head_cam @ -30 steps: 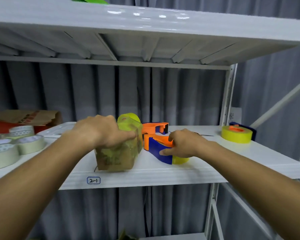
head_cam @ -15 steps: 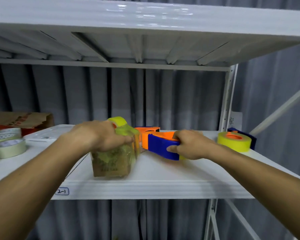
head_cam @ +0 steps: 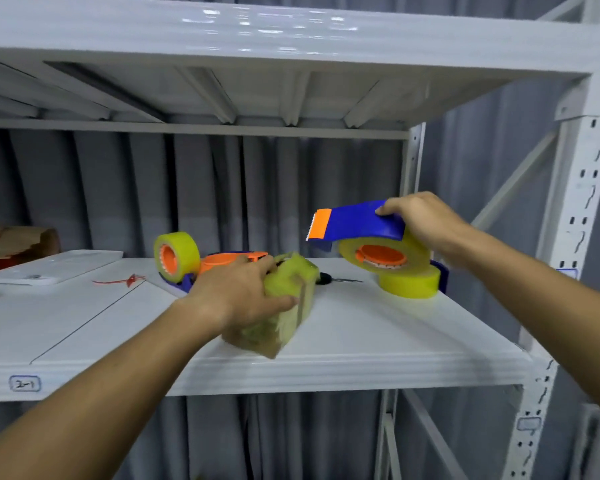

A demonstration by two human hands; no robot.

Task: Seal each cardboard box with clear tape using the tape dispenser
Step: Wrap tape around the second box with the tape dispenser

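Note:
A small cardboard box (head_cam: 284,323), wrapped in yellowish clear tape, rests tilted on the white shelf (head_cam: 378,341). My left hand (head_cam: 239,292) grips its top and near side. My right hand (head_cam: 426,223) holds a blue and orange tape dispenser (head_cam: 357,223) in the air above and to the right of the box. The dispenser's yellow tape roll (head_cam: 381,254) faces me, and its orange toothed end points left.
A second dispenser (head_cam: 194,261) with a yellow roll lies behind the box. Another yellow roll (head_cam: 409,282) sits at the right, under the raised dispenser. A dark small tool (head_cam: 333,279), a red scrap (head_cam: 129,280) and a white tray (head_cam: 49,268) lie further back. The shelf post (head_cam: 568,237) stands right.
My right hand has lifted the dispenser off the shelf and swung it up to the right. My left hand has tipped and turned the box. The view has shifted left.

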